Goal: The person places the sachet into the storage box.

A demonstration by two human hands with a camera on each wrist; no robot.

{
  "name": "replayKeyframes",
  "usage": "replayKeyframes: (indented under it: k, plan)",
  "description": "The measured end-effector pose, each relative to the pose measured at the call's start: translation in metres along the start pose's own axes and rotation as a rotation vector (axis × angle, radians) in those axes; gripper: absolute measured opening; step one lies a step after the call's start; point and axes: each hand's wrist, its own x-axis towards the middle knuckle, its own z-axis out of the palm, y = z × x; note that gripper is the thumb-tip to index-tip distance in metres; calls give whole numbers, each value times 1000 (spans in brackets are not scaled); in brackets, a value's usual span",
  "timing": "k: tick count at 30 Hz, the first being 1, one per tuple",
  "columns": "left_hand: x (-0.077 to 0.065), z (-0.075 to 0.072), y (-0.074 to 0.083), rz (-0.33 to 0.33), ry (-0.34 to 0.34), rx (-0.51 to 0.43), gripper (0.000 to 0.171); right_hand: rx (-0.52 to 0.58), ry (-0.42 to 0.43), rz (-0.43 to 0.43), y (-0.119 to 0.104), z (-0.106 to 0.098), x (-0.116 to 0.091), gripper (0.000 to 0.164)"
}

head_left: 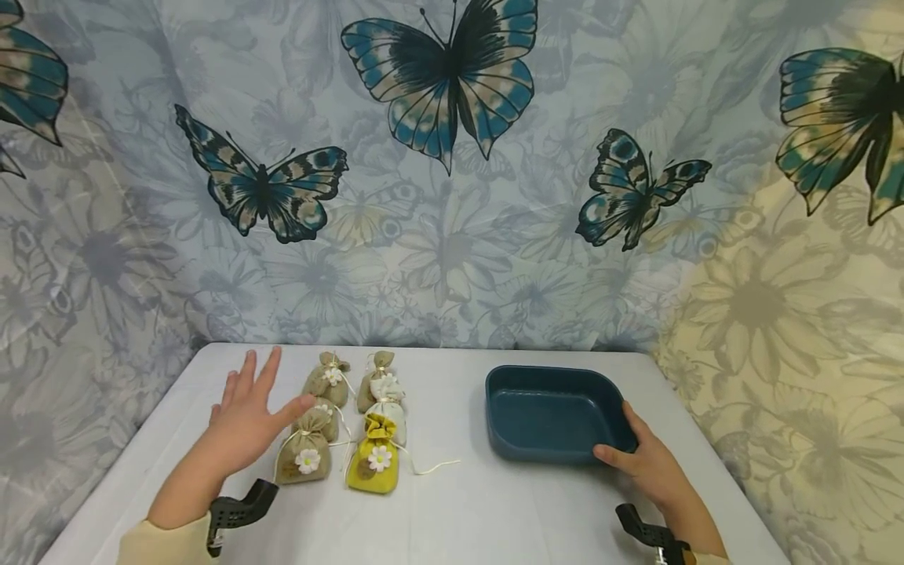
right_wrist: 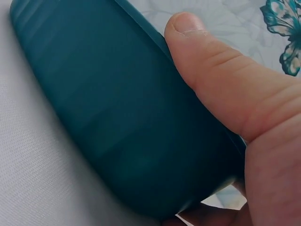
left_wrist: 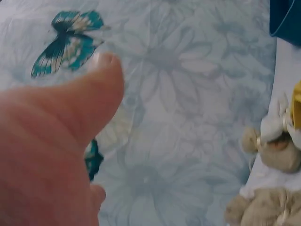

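While right grip (head_left: 648, 461) holds right end — teal dish (head_left: 540, 449) extends leftward.

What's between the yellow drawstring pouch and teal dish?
The head view shows one pale cord on the tablecloth between the yellow drawstring pouch and the teal dish; the rest is bare.

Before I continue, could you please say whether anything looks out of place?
Nothing looks spilled; only a pale cord stands out, trailing across the table right of the yellow pouch, away from the other pouches.
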Motion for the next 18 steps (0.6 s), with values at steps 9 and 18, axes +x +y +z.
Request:
replayKeyframes:
  k: [9, 18]
  plan:
    - [-13, 10, -67, 224, -178, -280, 109, -4, 12, -14, 2, -1, -2, 114]
    - [-17, 36, -92, 89, -270, -466, 87, 10, 13, 15, 4, 1, 1, 115]
